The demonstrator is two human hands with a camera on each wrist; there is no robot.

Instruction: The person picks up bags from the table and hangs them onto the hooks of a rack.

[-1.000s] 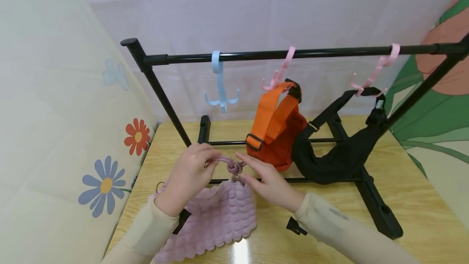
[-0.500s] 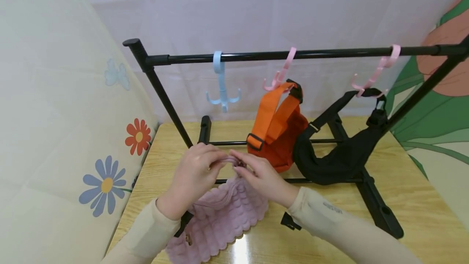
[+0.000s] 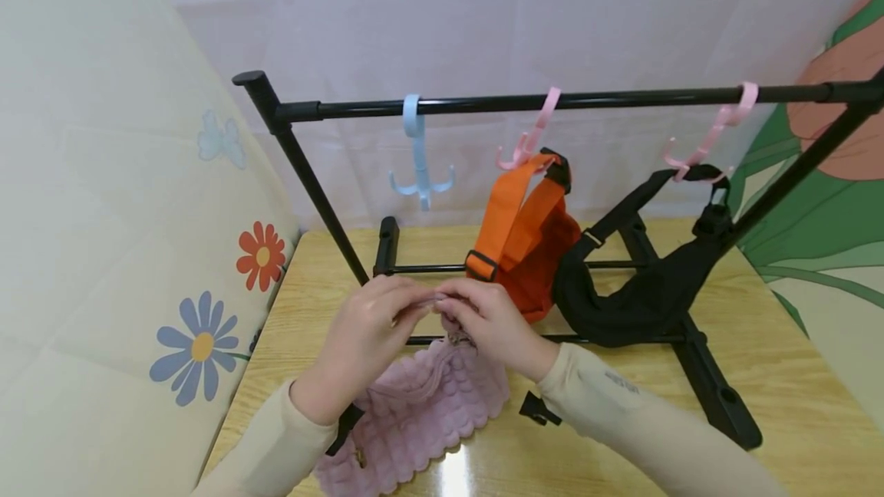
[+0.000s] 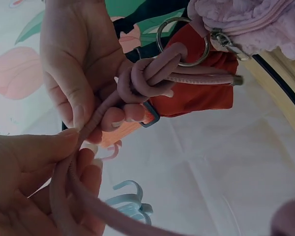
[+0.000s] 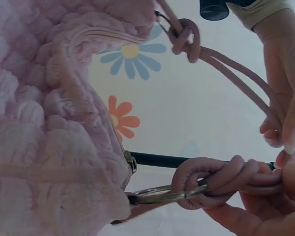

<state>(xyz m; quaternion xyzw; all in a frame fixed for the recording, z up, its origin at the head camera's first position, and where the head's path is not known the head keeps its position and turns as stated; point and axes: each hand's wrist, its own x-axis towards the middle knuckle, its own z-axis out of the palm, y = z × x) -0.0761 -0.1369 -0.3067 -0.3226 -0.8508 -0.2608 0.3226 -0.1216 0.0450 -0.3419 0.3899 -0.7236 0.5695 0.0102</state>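
A pink quilted handbag (image 3: 442,420) hangs from its cord strap below both hands, close over the wooden table. My left hand (image 3: 369,336) pinches the doubled strap (image 4: 101,201) between thumb and fingers. Right beside it, fingertips almost meeting, my right hand (image 3: 500,324) pinches the same strap near its knot (image 4: 150,73). That knot loops through a metal ring (image 5: 157,196) at the bag's end, beside the zipper pull (image 4: 230,45). The strap's other knotted end (image 5: 187,39) shows in the right wrist view. In the head view the hands hide much of the strap.
A black rack rail (image 3: 483,104) crosses ahead, bearing a light blue hook (image 3: 420,163) with nothing on it. An orange bag (image 3: 525,244) and a black bag (image 3: 642,290) hang from pink hooks. The rack's foot (image 3: 718,382) stands at the right.
My right hand has moved left from around the knot and now pinches the strap beside my left hand. The pink handbag has swung slightly right. My left hand keeps its hold.
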